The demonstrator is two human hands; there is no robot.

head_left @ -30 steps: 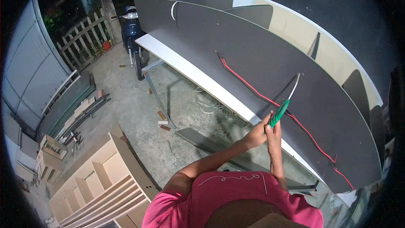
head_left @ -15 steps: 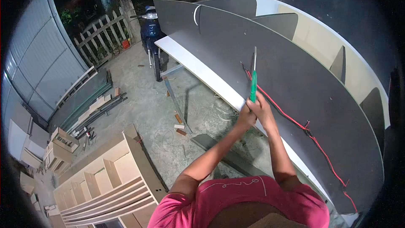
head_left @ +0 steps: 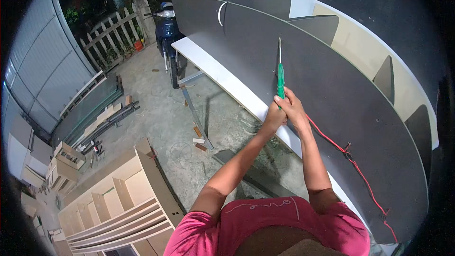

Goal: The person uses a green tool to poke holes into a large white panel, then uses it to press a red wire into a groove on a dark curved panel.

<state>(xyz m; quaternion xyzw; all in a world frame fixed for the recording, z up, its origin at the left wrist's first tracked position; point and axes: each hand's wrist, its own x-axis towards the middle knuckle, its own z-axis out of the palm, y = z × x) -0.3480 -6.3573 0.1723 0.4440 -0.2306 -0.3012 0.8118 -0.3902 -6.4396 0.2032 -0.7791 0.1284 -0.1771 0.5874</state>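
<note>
A tool with a green handle point(head_left: 280, 81) and a thin metal tip points away from me over a large dark grey curved panel point(head_left: 332, 99). Closed fingers of my left hand point(head_left: 273, 117) wrap the lower end of the handle. My right hand point(head_left: 295, 109) is bent around the same place, its fingers against the handle and the left hand. A red wire point(head_left: 327, 136) runs along the panel up to my right hand and wrist, where its far end is hidden. Dark knots or ties show along this wire.
A white board point(head_left: 222, 76) lies along the panel's near edge. Pale shelving units point(head_left: 118, 194) stand at lower left. Metal bars point(head_left: 196, 114) and wood scraps lie on the concrete floor. A motorbike point(head_left: 168, 33) stands near the fence point(head_left: 113, 33); dividers point(head_left: 315, 26) rise behind the panel.
Both hands and the green-handled tool have moved slightly away from me and left. The wire's loose end, visible beside the tool before, no longer shows.
</note>
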